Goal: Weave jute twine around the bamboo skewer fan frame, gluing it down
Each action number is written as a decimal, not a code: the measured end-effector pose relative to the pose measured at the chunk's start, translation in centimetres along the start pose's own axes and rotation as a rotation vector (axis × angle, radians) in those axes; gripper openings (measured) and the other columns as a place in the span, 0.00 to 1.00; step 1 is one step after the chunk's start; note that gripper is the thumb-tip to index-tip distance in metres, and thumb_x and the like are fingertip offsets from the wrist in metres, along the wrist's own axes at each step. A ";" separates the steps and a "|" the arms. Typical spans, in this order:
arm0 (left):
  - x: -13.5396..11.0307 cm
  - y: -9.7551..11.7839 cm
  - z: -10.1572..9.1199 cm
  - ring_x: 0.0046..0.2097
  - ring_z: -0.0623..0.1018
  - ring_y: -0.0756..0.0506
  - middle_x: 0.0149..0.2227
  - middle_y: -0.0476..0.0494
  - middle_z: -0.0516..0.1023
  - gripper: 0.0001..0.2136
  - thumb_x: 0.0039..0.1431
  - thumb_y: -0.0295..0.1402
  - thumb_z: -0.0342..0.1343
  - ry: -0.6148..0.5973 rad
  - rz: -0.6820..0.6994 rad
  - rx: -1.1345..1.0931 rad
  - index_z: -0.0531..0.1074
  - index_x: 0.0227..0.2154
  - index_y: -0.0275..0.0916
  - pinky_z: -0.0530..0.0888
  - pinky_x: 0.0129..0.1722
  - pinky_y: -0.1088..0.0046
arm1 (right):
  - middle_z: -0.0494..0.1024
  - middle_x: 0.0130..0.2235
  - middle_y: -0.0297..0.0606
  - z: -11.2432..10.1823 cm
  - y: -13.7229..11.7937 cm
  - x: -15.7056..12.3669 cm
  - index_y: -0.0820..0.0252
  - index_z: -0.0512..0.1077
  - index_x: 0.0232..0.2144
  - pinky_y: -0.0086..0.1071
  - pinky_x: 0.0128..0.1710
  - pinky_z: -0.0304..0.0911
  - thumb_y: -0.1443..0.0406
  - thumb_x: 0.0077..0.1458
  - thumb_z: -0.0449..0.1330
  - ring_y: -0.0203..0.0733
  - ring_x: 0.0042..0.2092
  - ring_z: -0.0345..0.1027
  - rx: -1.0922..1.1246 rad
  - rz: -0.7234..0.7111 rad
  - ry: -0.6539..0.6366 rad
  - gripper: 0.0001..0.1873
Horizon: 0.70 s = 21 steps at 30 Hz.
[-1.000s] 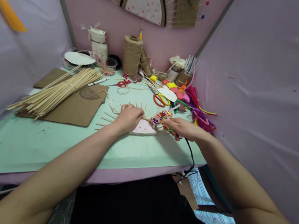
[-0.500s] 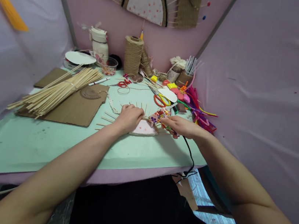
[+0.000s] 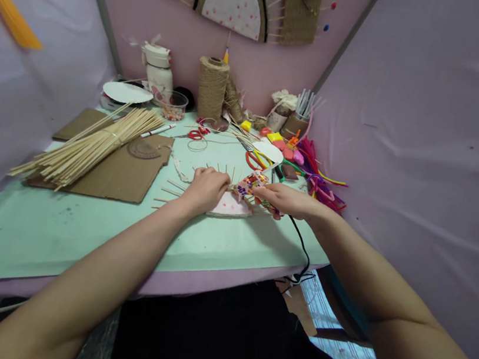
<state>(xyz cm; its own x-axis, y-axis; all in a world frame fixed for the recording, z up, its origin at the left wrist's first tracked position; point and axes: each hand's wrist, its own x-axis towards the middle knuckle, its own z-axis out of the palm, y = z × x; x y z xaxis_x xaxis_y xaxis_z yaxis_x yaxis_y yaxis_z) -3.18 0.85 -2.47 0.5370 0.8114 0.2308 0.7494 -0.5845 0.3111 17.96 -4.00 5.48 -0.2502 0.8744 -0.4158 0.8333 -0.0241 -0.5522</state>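
Note:
My right hand (image 3: 283, 200) is wrapped round a flower-patterned hot glue gun (image 3: 249, 184). Its black cord (image 3: 304, 245) runs down over the table's front edge, and a pale glue stick seems to jut out behind it. The nozzle points left, close to the fingertips of my left hand (image 3: 208, 188). Those fingers are bent and pressed together on the curved edge of a white half-round piece (image 3: 229, 205) with pink dots. Thin wooden sticks (image 3: 172, 191) fan out from this piece, which lies flat on the table. What sits under my left fingertips is hidden.
To the left, a bundle of wooden sticks (image 3: 92, 147) lies on cardboard (image 3: 132, 179). Twine spool (image 3: 212, 89), bottle (image 3: 160, 73) and bead tub (image 3: 173, 108) stand behind. Orange-handled scissors (image 3: 253, 160), a white disc (image 3: 270, 152) and pipe cleaners (image 3: 321, 185) lie at the back right.
The glue gun has shifted slightly left and tilted, with its glue stick standing at a different angle. My left hand stays in place on the half-round piece.

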 end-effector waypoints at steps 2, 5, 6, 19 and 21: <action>0.0 -0.1 0.0 0.44 0.73 0.38 0.38 0.40 0.80 0.12 0.62 0.31 0.45 0.006 -0.004 -0.004 0.74 0.36 0.40 0.62 0.46 0.56 | 0.67 0.19 0.34 0.1 -0.2 0.1 0.59 0.67 0.25 0.30 0.22 0.53 0.42 0.58 0.48 0.37 0.22 0.62 0.024 0.007 0.010 0.28; 0.0 -0.1 0.0 0.44 0.73 0.38 0.38 0.40 0.80 0.11 0.62 0.32 0.45 0.016 -0.030 -0.021 0.74 0.37 0.40 0.62 0.47 0.56 | 0.66 0.22 0.33 0.2 -0.2 0.0 0.59 0.69 0.28 0.29 0.21 0.52 0.42 0.57 0.50 0.35 0.22 0.60 0.149 0.032 0.027 0.27; 0.0 -0.1 0.0 0.44 0.73 0.37 0.39 0.40 0.80 0.11 0.62 0.32 0.45 0.018 -0.044 -0.026 0.74 0.37 0.40 0.62 0.47 0.55 | 0.67 0.23 0.33 0.3 0.0 -0.2 0.58 0.70 0.30 0.29 0.20 0.52 0.42 0.56 0.51 0.35 0.22 0.59 0.206 0.038 0.035 0.26; 0.4 -0.1 -0.6 0.46 0.73 0.42 0.42 0.42 0.78 0.10 0.63 0.31 0.47 0.124 -0.010 -0.066 0.75 0.37 0.44 0.59 0.49 0.58 | 0.71 0.37 0.47 4.4 9.6 -7.7 0.63 0.70 0.43 0.39 0.41 0.62 0.57 0.62 0.46 0.49 0.39 0.66 -0.257 0.146 0.665 0.19; 0.8 -0.2 -0.7 0.46 0.73 0.43 0.43 0.43 0.77 0.10 0.64 0.32 0.47 0.141 0.030 -0.071 0.75 0.37 0.44 0.58 0.50 0.59 | 0.71 0.42 0.52 5.7 11.2 -7.6 0.68 0.67 0.50 0.41 0.44 0.61 0.60 0.61 0.48 0.53 0.43 0.66 -0.378 0.245 0.718 0.21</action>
<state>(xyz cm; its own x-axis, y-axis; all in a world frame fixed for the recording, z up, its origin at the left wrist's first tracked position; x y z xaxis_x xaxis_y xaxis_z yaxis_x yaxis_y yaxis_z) -3.19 1.59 -1.68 0.4954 0.7877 0.3662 0.7019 -0.6113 0.3655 26.38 -13.73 -1.69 0.2259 0.9643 0.1383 0.9640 -0.2008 -0.1745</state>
